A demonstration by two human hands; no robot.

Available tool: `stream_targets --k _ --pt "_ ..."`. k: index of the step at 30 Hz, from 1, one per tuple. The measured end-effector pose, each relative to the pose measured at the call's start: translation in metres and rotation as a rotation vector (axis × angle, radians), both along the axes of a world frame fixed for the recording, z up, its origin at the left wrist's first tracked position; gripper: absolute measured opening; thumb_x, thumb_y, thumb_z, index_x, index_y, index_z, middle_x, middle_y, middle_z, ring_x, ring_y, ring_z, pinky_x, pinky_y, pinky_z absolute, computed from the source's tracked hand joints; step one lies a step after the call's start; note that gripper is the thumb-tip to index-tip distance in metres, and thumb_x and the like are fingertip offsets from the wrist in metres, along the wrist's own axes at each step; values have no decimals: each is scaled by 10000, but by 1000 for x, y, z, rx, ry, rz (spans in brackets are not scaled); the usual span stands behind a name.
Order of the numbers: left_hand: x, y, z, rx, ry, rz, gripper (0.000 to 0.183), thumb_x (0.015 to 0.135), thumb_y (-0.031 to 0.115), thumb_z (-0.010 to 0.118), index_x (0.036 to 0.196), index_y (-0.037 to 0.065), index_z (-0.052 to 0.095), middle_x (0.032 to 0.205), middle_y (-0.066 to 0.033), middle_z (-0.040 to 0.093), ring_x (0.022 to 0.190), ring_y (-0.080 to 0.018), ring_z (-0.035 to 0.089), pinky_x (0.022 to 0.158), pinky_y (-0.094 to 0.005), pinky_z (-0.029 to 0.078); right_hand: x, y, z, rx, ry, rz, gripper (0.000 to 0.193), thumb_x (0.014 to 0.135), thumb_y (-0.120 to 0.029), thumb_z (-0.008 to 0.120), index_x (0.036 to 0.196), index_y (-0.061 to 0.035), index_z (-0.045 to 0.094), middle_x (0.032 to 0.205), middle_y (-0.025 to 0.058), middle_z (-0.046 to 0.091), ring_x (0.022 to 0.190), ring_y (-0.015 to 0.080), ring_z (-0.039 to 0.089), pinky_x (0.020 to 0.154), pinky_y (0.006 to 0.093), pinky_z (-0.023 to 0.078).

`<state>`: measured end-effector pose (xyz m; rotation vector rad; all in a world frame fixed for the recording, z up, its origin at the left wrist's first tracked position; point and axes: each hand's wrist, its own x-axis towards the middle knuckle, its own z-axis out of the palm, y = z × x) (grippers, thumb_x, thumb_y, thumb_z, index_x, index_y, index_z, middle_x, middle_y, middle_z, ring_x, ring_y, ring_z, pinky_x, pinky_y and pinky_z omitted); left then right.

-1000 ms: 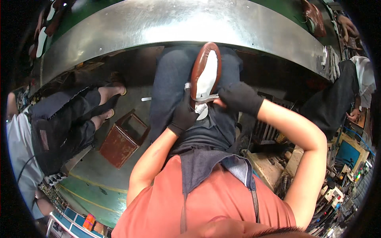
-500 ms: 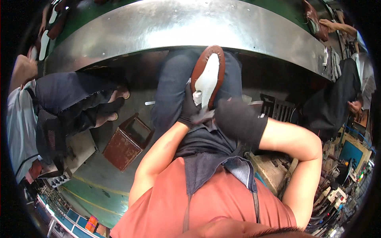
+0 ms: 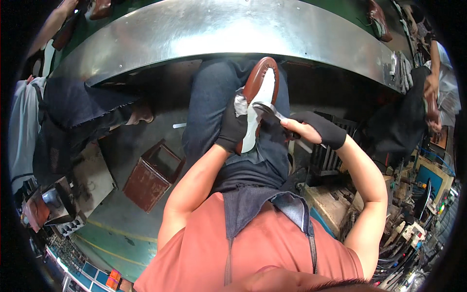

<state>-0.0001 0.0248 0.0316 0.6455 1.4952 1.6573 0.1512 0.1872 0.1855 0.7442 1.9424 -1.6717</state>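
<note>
A brown leather shoe [image 3: 254,85] lies sole up across my thighs, its toe pointing away from me. Its underside is white, with gathered leather around the toe edge. My left hand [image 3: 232,127], in a black glove, is closed round the shoe's left side. A crumpled white scrap [image 3: 241,103] shows by those fingers. In a fingerless black glove, my right hand [image 3: 314,129] grips a hand tool [image 3: 266,111] with a dark, curved, shiny head. That head lies over the middle of the white underside; whether it touches cannot be made out.
A shiny metal bench edge [image 3: 219,31] curves across in front of my knees. A brown box-like stool [image 3: 148,180] stands on the floor at left. Co-workers sit on both sides. Another brown shoe [image 3: 379,22] lies beyond the bench at far right. Tools and machinery crowd the lower right.
My right hand has swung outward to the right, and the tool's head has moved from the heel up to the sole's middle. The shoe has shifted slightly in my left hand.
</note>
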Motion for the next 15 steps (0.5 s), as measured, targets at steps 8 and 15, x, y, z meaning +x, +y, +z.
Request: stream_targets --k 8,15 --pt "-3 -5 57 143 68 -116 492 928 247 589 1339 53 403 1200 -121 551 1054 -217 557 915 -354 462 -45 -50 82 775 559 582 411 904 -415 574 772 -26 582 718 160 589 606 328 594 586 405 492" --pt "-8 -44 -2 -74 240 -466 953 762 210 777 1473 57 162 1468 -128 301 1334 -262 344 1096 -380 299 -27 -25 15 997 540 635 373 848 -407 638 723 -68 546 704 123 579 632 314 601 537 398 477"
